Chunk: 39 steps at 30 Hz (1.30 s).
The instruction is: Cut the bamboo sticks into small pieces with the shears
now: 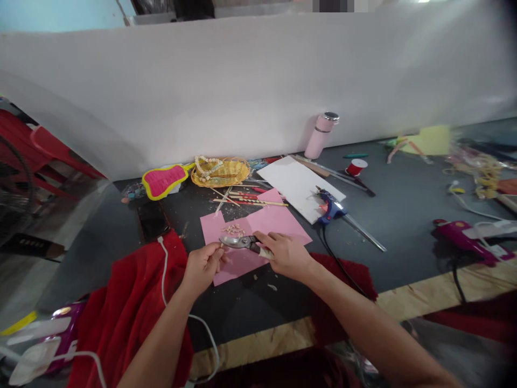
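My right hand (285,253) is wrapped round the handles of the pruning shears (236,242), whose metal blades point left over the pink paper (262,226). By the blade tips, my left hand (204,267) pinches something small and pale, too small to name. Several short pale pieces (234,230) lie on the paper just beyond the blades. Behind the paper lie several thin sticks (246,198), some partly red.
A wicker basket (226,172), a pink-and-yellow paddle shape (165,180) and a phone (153,220) lie left. A blue glue gun (332,207) rests by white board (297,180); a pink bottle (319,137) stands behind. Red cloth (133,296) and a white cable (165,269) are near my left arm.
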Each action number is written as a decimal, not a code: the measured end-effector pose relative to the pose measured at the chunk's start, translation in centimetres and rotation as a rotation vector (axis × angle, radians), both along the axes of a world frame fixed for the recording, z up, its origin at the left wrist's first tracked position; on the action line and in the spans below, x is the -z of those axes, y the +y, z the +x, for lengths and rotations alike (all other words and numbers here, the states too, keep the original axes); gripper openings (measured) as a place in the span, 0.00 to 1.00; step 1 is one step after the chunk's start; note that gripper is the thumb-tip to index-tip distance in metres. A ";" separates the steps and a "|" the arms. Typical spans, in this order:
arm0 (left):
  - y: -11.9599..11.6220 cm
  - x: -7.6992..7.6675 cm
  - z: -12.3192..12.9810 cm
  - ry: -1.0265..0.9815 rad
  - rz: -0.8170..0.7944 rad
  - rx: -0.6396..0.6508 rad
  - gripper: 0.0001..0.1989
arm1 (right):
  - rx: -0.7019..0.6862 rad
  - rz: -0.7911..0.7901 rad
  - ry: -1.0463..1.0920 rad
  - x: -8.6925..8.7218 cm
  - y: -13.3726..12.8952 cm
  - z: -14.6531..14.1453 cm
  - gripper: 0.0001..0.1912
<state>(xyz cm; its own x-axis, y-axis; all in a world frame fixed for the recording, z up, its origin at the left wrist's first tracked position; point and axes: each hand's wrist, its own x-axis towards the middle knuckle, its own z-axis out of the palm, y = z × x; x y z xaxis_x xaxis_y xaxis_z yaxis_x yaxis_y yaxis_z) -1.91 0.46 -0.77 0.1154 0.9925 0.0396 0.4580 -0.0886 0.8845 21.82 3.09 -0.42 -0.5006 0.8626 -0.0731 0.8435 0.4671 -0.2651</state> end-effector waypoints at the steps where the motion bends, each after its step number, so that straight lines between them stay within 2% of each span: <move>1: 0.0 0.0 0.0 -0.014 -0.007 0.003 0.12 | 0.002 0.000 -0.011 -0.1 0.0 0.1 0.23; 8: 0.0 0.3 0.1 -0.018 0.000 0.039 0.11 | -0.040 -0.003 0.018 -0.3 0.3 0.7 0.22; 15: 0.0 0.9 -0.1 -0.029 0.026 0.033 0.12 | -0.069 -0.001 0.098 0.6 0.6 0.6 0.26; 18: 0.2 0.8 -0.3 -0.104 -0.055 0.082 0.14 | -0.088 0.014 0.133 0.8 0.8 0.6 0.29; 27: 0.2 0.4 -1.5 -0.401 -0.436 0.252 0.21 | -0.166 -0.013 0.205 1.1 1.1 0.9 0.33; 30: 0.1 0.4 -1.7 -0.525 -0.546 0.285 0.21 | -0.199 -0.019 0.232 1.2 1.0 0.9 0.32; 35: 0.1 0.4 -1.7 -0.681 -0.600 0.292 0.20 | -0.189 -0.020 0.225 1.3 0.7 0.4 0.27; 39: 0.1 0.2 -1.7 -0.712 -0.609 0.273 0.19 | -0.164 -0.018 0.172 1.1 0.4 0.2 0.27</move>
